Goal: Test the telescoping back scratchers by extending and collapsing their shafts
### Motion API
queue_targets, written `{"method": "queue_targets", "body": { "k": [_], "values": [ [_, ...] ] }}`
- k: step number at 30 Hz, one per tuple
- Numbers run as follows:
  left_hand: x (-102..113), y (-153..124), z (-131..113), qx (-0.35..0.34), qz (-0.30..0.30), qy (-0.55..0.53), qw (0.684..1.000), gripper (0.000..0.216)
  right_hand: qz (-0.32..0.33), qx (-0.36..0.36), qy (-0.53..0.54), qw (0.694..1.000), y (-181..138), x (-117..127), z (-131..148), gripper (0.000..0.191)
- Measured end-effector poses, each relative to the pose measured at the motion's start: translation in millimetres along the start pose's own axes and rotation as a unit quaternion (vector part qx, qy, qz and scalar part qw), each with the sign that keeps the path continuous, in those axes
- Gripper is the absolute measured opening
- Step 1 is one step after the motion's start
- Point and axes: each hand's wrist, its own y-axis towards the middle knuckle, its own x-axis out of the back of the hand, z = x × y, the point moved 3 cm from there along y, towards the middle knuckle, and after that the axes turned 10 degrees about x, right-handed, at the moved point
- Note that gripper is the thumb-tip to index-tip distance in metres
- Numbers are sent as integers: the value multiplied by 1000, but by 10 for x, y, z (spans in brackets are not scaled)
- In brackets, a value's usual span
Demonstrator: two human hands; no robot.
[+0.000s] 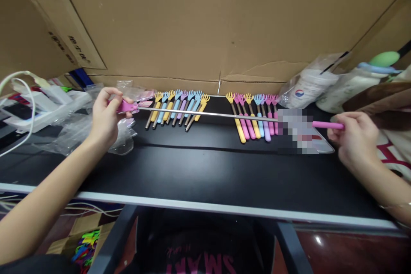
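A pink telescopic back scratcher is stretched out level above the black table, its metal rod fully visible between my hands. My left hand pinches the pink claw end. Around the pink handle at the other end, my right hand is closed. Behind the rod lie two rows of back scratchers with their claws toward the cardboard. The left row holds several in yellow, blue and purple, with rod ends facing me. Several in yellow, pink, blue and purple make up the right row, handles facing me.
Clear plastic bags and a white power strip with cables lie at left. At right stand a bagged cup and a bottle. Cardboard walls the back. Below the table sits a box of colourful items.
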Motion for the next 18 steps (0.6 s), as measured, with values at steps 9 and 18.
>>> {"method": "queue_targets", "body": {
  "k": [9,18],
  "values": [
    [-137,-59,156,33,26,12,999,12,-46,73,23,996,-29,-82,97,6],
    [-245,-213,114,12,204,121,971,27,193,7,46,980,-270,-408,205,12]
  ]
}}
